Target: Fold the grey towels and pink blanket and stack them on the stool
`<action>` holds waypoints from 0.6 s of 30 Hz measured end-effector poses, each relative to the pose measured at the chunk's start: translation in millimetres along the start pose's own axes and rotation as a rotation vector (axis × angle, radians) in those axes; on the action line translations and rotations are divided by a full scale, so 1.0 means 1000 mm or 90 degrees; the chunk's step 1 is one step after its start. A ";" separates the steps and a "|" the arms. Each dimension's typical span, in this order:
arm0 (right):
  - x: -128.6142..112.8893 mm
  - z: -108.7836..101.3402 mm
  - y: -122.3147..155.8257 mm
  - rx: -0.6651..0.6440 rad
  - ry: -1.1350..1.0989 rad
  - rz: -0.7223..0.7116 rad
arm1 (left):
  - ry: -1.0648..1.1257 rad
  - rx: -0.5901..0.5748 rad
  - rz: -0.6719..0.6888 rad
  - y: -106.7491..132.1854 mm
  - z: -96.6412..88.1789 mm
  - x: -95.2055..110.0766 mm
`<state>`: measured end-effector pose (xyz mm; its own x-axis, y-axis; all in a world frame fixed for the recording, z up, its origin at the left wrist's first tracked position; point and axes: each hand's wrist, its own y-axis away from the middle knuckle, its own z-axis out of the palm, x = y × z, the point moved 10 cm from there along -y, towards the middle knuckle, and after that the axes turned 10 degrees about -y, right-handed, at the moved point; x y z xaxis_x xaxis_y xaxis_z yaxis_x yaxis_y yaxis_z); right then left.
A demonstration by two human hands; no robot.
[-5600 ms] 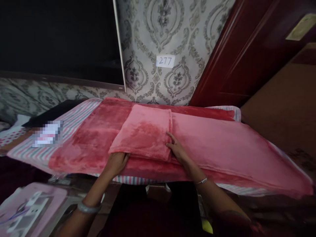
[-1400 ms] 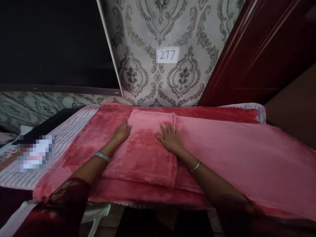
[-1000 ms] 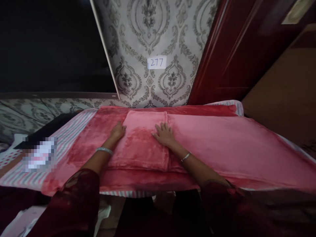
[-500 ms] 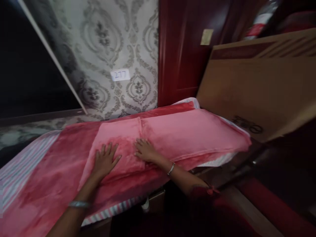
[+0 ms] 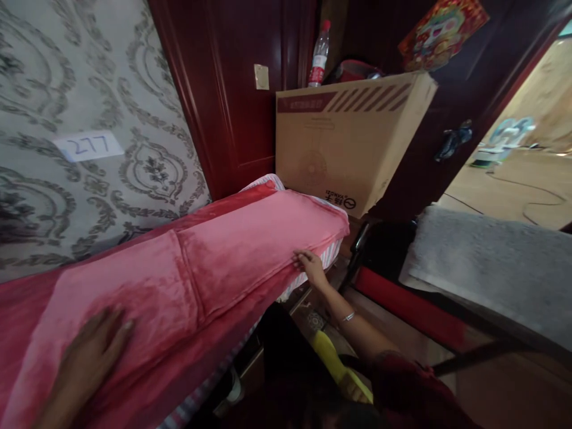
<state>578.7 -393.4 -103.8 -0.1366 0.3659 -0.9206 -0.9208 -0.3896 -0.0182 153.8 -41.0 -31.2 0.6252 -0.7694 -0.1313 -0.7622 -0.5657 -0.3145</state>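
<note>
A pink plush blanket (image 5: 241, 244) lies folded in a long flat strip, with a crease across its middle. Under it is a darker red plush layer (image 5: 227, 339). My left hand (image 5: 92, 351) rests on the blanket's left part, fingers stretched and thumb apart. At the near edge of the right part is my right hand (image 5: 310, 265), wearing a bracelet on the wrist. Its fingers are loosely bent, with small gaps between them. The fingertips are at the fold's edge, and no cloth is visibly lifted there.
Striped fabric (image 5: 333, 253) shows beneath the red layer. A large cardboard box (image 5: 339, 143) stands beyond the right end, a bottle (image 5: 319, 56) on top. At right are a grey towel-like cloth (image 5: 487, 268) and a red bar (image 5: 411, 310). A yellow object (image 5: 330, 357) is below.
My view has turned right. My right hand has moved from the middle of the blanket rightward to its near edge, its fingers now bent. My left hand stays flat on the left part.
</note>
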 end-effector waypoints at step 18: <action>0.006 -0.142 -0.110 0.280 -0.253 0.169 | 0.026 0.141 0.331 0.008 -0.003 0.186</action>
<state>731.0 -468.3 -162.6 -0.4278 0.6228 -0.6550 -0.8888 -0.1580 0.4302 263.8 -189.4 -55.1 0.1671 -0.9436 -0.2859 -0.9120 -0.0377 -0.4084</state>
